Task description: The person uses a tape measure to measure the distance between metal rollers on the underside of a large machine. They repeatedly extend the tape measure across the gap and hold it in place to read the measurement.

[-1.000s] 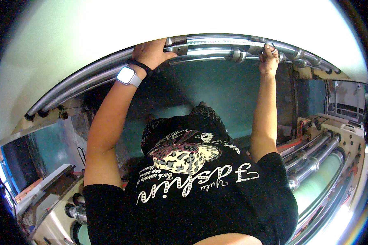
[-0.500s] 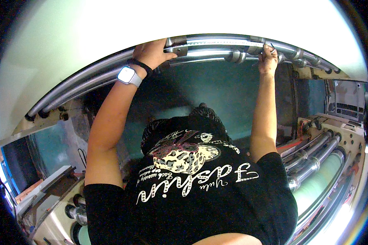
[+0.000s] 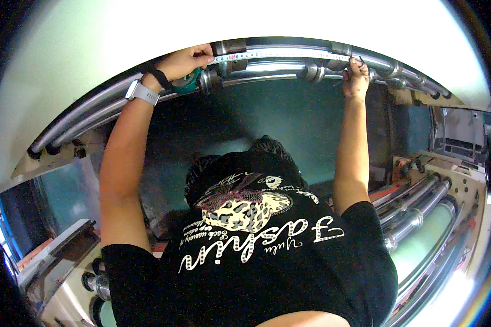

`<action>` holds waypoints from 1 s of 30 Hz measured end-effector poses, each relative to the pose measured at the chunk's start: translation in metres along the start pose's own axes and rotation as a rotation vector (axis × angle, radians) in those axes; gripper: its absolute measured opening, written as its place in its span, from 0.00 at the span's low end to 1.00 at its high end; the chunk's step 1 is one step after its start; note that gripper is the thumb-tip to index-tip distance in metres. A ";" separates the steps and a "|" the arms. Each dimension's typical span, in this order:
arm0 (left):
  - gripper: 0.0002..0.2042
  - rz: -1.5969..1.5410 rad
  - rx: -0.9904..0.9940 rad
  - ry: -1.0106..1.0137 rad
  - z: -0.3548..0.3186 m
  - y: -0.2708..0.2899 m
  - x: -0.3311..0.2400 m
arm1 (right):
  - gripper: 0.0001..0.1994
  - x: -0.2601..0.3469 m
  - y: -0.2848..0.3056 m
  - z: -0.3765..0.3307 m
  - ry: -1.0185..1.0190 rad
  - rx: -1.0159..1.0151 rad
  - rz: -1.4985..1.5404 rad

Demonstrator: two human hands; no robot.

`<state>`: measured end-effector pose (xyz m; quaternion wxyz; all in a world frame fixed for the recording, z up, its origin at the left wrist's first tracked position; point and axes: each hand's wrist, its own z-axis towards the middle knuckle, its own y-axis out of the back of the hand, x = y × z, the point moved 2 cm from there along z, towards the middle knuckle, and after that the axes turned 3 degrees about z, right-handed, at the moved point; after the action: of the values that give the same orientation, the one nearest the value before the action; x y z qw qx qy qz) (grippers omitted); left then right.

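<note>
A big machine frame [image 3: 463, 180], cream and teal, fills the view, and a long shiny metal roller [image 3: 289, 53] arches across its top; everything below is placed against that roller. Well under it, a person in a black shirt with pale lettering [image 3: 256, 256] bends forward, head down, both arms stretched up to the roller. Lower right of the roller, more polished rollers [image 3: 414, 212] lie side by side in the frame. Along the roller's upper face runs a measuring tape [image 3: 278, 54], its pale blade pulled out flat and lying on the metal. At the tape's left end the left hand [image 3: 188, 60] has its fingers curled shut around the teal tape case [image 3: 188, 83], which sits just below the roller, with the thumb pressing the blade near the case. At the tape's right end the right hand [image 3: 355, 76] pinches the blade's tip against the roller, fingers closed tight on it. A white-strapped watch [image 3: 142, 91] and a black band [image 3: 159, 76] sit on the left wrist.
</note>
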<state>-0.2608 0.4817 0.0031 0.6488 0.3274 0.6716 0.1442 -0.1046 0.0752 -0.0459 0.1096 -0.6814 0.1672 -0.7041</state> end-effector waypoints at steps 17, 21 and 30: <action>0.07 -0.141 0.057 0.041 0.007 -0.004 0.005 | 0.06 -0.002 0.009 0.010 -0.013 0.115 0.021; 0.07 -0.105 0.057 -0.006 0.011 -0.005 0.004 | 0.06 0.004 0.012 0.010 -0.045 0.130 -0.028; 0.05 -0.132 0.080 0.064 0.002 -0.005 0.008 | 0.07 -0.002 0.002 0.002 0.017 0.073 -0.091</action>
<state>-0.2593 0.4823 -0.0069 0.6215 0.3032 0.7173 0.0846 -0.1030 0.0742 -0.0483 0.1007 -0.6777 0.1110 -0.7199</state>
